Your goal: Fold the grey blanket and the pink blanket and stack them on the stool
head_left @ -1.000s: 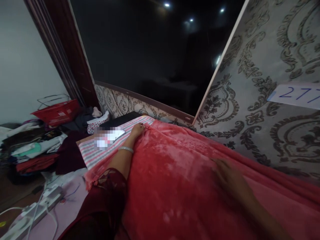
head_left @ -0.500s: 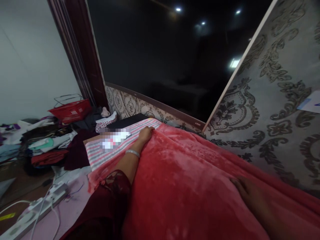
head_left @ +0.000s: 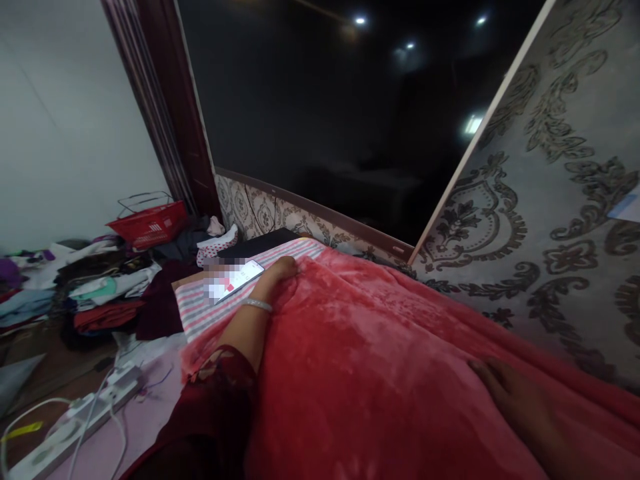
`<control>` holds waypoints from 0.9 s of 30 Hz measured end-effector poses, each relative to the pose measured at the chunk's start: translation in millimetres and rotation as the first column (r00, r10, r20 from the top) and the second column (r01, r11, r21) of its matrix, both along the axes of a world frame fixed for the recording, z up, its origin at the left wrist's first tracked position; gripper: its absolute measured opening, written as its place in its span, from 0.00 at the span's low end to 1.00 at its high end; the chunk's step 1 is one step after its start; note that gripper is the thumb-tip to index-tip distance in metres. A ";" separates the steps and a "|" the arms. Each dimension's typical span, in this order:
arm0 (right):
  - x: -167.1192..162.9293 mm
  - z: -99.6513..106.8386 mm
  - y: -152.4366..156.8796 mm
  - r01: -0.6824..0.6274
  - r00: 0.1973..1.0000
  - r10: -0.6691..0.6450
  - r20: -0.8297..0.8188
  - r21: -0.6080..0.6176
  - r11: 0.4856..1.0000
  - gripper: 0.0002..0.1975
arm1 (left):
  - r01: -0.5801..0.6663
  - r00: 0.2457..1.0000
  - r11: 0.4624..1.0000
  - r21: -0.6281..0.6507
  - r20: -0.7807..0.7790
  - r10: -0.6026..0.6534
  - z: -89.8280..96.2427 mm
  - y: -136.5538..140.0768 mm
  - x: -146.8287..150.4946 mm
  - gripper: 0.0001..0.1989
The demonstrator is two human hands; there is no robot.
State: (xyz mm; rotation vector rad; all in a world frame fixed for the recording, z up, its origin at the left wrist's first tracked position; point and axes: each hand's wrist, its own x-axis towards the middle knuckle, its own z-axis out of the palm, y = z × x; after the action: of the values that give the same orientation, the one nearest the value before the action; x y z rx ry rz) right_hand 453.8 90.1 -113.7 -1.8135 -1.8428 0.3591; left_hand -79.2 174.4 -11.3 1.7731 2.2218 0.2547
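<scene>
1. The red blanket [head_left: 360, 360] fills the lower middle and lower right of the frame, running out of view at the bottom and right edges.
2. Its far edge slants from the middle of the frame down to the lower right, and long soft folds follow that slant. The blanket's visible spread is longest in that direction; its full length is cut off.
3. Its left border slopes down and left along a striped cloth [head_left: 193, 310], whose stripes run from lower left to upper right.
4. A lit phone [head_left: 243, 279] lies on the striped cloth, its long axis slanting the same way as the stripes.
5. The left arm reaches up from the bottom of the frame, dark red sleeve at the forearm and a bracelet [head_left: 257, 305] at the wrist. The left hand [head_left: 283, 268] is back-up at the blanket's upper left border, touching it; the fingertips are hidden, so I cannot tell whether they pinch the fabric.
6. The right hand [head_left: 510, 387] comes in from the lower right, pointing up and left, laid low over the blanket. Shadow and blur hide most of its fingers, so its grip cannot be told.
</scene>
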 end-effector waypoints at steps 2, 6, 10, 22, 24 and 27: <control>1.1 -1.9 0.4 0.010 1.000 -0.010 -0.005 -0.002 1.000 0.32 | -0.005 1.000 1.000 0.003 -0.018 0.005 -4.1 1.2 3.6 0.16; 3.7 -7.2 2.0 -0.003 1.000 0.003 -0.012 -0.004 1.000 0.31 | -0.013 0.999 1.000 -0.019 -0.039 0.012 -8.9 0.5 8.7 0.18; 4.2 -9.7 3.4 -0.070 0.997 0.070 -0.027 -0.001 0.998 0.29 | -0.029 0.998 0.999 -0.037 -0.050 0.027 -1.4 -7.1 11.5 0.20; -8.1 8.2 -1.6 -0.013 0.999 0.014 0.038 -0.045 0.999 0.32 | -0.098 0.988 0.995 -0.025 -0.126 0.094 3.9 -76.1 -3.5 0.21; -8.6 9.6 -2.5 -0.033 0.999 0.034 0.040 -0.022 0.999 0.31 | -0.126 0.983 0.992 0.028 -0.128 0.128 -6.4 -82.6 -2.3 0.20; -7.9 9.4 -3.1 -0.066 0.996 0.067 0.054 -0.013 0.998 0.29 | -0.135 0.985 0.988 0.071 -0.102 0.142 -13.3 -83.6 -2.6 0.18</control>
State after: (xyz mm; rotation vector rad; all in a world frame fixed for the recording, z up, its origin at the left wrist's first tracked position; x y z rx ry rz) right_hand 445.9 87.0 -104.3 -1.7889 -1.9459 0.3480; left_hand -81.7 90.8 -24.6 1.7031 2.4424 0.2691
